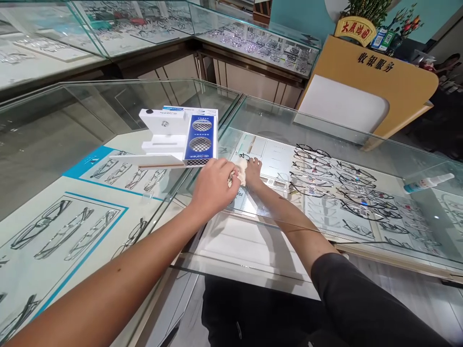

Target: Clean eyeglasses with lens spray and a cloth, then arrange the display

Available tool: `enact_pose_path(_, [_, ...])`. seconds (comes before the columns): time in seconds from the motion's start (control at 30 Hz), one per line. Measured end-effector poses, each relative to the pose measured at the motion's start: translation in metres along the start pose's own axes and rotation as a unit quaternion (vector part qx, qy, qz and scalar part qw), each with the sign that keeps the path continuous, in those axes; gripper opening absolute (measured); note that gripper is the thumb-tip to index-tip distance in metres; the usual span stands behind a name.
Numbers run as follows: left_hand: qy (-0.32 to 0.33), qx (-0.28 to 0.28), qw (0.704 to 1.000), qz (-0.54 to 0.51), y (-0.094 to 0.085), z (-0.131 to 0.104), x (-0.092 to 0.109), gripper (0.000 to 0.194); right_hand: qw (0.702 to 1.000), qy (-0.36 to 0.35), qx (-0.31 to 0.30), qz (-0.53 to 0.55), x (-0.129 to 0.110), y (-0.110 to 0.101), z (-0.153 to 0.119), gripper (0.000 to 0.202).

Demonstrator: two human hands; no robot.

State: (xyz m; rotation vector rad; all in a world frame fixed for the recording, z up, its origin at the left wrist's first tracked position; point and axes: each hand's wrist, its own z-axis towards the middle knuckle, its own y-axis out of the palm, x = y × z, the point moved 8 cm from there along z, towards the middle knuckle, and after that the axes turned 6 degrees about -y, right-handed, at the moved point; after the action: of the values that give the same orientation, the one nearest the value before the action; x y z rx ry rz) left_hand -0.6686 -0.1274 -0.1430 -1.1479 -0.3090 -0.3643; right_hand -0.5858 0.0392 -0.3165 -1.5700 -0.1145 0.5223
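My left hand (216, 185) is closed around a crumpled cream cloth (241, 169) above the glass counter. Right beside it, my right hand (254, 172) has its fingers curled at the cloth's far side. A thin dark rim of a pair of eyeglasses (245, 156) shows between the cloth and my right fingers; the rest of the pair is hidden by the cloth and hands. Just beyond my left hand stands a white and blue display stand (200, 137) with checkered ovals.
Several eyeglass frames (318, 168) lie in rows on the counter to the right, near a spray bottle (428, 183). More frames (43, 224) sit under glass at left. Further display cases (253, 43) and a yellow cashier desk (408, 77) stand behind.
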Motion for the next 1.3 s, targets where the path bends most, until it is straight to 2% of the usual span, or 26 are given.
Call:
enact_pose_path(0.2, [-0.002,-0.007,1.000,0.002,0.001,0.002,-0.001,0.016,1.000,-0.001,0.022,0.005,-0.003,-0.023,-0.007,0.048])
enact_pose_path(0.33, [0.000,-0.007,1.000,0.004,0.001,0.003,-0.001,0.014,0.999,-0.028,0.043,0.009,-0.013,-0.041,-0.035,0.058])
enact_pose_path(0.4, [0.003,-0.006,1.000,0.004,0.001,0.004,-0.001,0.014,0.998,-0.045,0.042,0.013,-0.019,-0.045,-0.062,0.066])
enact_pose_path(0.5, [0.006,-0.002,1.000,0.005,0.000,0.004,-0.001,0.015,0.997,-0.078,0.016,0.025,-0.024,-0.047,-0.115,0.067])
enact_pose_path(0.63, [0.004,-0.003,1.000,-0.011,0.000,0.004,-0.001,0.014,0.986,-0.117,-0.082,0.089,-0.014,-0.058,-0.199,0.059])
enact_pose_path(0.8, [-0.004,-0.005,1.000,-0.011,-0.001,0.003,0.001,0.014,0.941,-0.131,-0.260,0.170,0.010,-0.102,-0.288,0.052])
enact_pose_path(0.9, [-0.005,-0.001,1.000,-0.016,-0.002,0.004,0.001,0.014,0.930,-0.110,-0.293,0.193,0.020,-0.141,-0.320,0.043])
enact_pose_path(0.97, [-0.006,0.001,1.000,-0.024,-0.002,0.004,0.000,0.013,0.921,-0.126,-0.304,0.208,0.016,-0.169,-0.337,0.040])
enact_pose_path(1.07, [-0.021,0.007,0.999,-0.036,-0.003,0.004,-0.002,0.010,0.924,-0.159,-0.276,0.212,0.004,-0.213,-0.343,0.040])
enact_pose_path(1.13, [-0.047,0.022,0.998,-0.040,-0.005,0.003,-0.006,0.009,0.939,-0.179,-0.211,0.203,-0.002,-0.241,-0.324,0.043])
enact_pose_path(1.23, [-0.076,0.046,0.995,-0.039,-0.009,0.002,-0.010,0.011,0.967,-0.186,-0.081,0.152,-0.008,-0.267,-0.264,0.051])
enact_pose_path(1.3, [-0.077,0.053,0.995,-0.037,-0.010,0.001,-0.009,0.012,0.982,-0.165,-0.031,0.088,-0.012,-0.265,-0.215,0.054])
